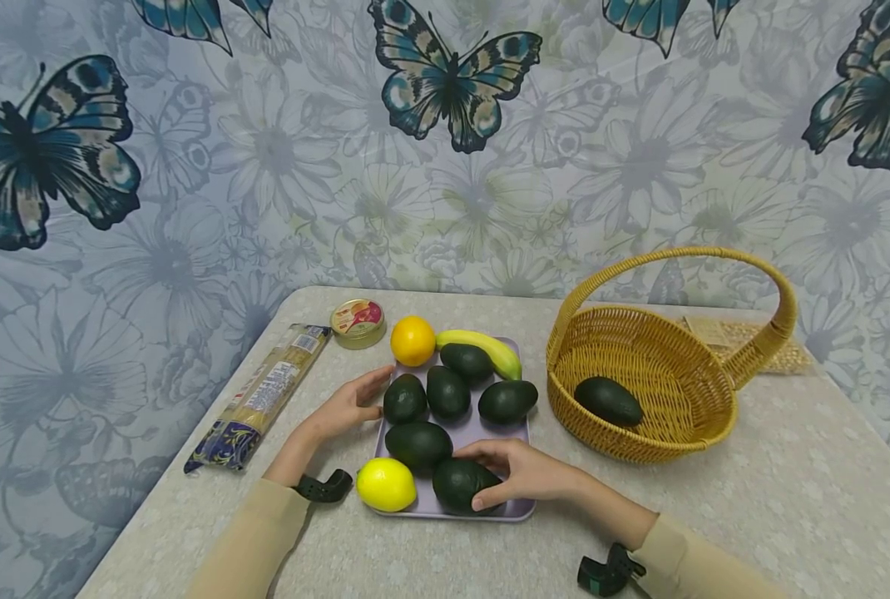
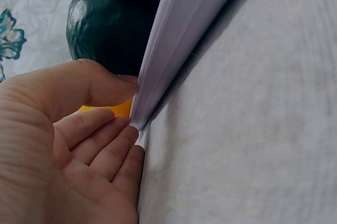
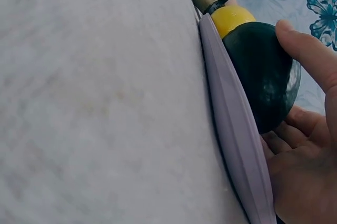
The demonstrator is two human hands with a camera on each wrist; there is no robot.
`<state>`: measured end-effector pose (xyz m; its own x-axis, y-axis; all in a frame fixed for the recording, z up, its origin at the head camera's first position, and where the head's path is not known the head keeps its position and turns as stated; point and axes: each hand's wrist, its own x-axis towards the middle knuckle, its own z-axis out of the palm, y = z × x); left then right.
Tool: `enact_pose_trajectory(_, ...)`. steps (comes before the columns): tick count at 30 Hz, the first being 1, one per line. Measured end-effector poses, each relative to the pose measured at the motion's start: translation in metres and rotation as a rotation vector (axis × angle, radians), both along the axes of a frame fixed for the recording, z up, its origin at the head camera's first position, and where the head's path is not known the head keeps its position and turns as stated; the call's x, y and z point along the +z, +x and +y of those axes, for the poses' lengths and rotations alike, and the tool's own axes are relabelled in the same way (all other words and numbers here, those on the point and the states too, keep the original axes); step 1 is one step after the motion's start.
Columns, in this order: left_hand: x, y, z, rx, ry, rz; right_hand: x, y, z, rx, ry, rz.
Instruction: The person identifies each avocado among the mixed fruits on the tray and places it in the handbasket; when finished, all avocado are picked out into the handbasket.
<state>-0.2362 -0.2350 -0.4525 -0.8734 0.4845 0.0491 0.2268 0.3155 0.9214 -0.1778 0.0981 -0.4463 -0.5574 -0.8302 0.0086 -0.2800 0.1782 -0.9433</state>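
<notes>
Fingers of the right hand curl round the front avocado, thumb on the near side, fingertips on the far side; the wide wrap likely suits a fat, smooth fruit. It is at 6 o'clock of the tray (12 = wall side); lifted or resting, can't tell. Left hand is at 9 o'clock, fingers loose and relaxed, thumb touching the rim in the left wrist view, holding no fruit; presumably there to steady the tray. Low rim probably keeps round items from rolling off. Tray contents: six avocados counting the gripped one, the other five filling the middle, the one near 2 o'clock poking over the edge; lemon at 8, orange at 11, banana curving along the 1 o'clock corner. Wicker basket stands apart from the tray at 3 o'clock, tall handle arched over it, a single avocado lying at its own 8 o'clock, likely settled there against the sloping wall. Round tin on the worktop between 10 and 11, long packet slanting at 9, both outside the tray.
</notes>
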Motion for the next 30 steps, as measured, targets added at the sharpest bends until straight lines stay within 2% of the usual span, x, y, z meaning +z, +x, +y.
enact_pose_trajectory(5,0.017,0.008,0.005,-0.008,0.007,-0.002,0.002,0.000,-0.001,-0.004,0.005,-0.006)
enact_pose_trajectory(8,0.018,0.010,0.006,-0.011,0.015,-0.005,0.002,-0.001,-0.001,-0.003,0.010,-0.008)
enact_pose_trajectory(12,0.016,0.009,0.005,-0.011,0.019,-0.011,0.004,-0.001,-0.001,0.000,0.020,-0.001)
enact_pose_trajectory(19,-0.009,-0.005,-0.003,0.003,0.023,0.006,0.022,-0.007,0.002,0.030,0.012,0.005)
enact_pose_trajectory(25,-0.009,-0.005,-0.004,-0.002,0.021,0.029,0.046,-0.013,0.007,0.058,-0.011,0.026)
enact_pose_trajectory(30,-0.009,-0.004,-0.003,-0.005,0.003,0.039,0.066,-0.017,0.017,0.050,-0.022,0.044)
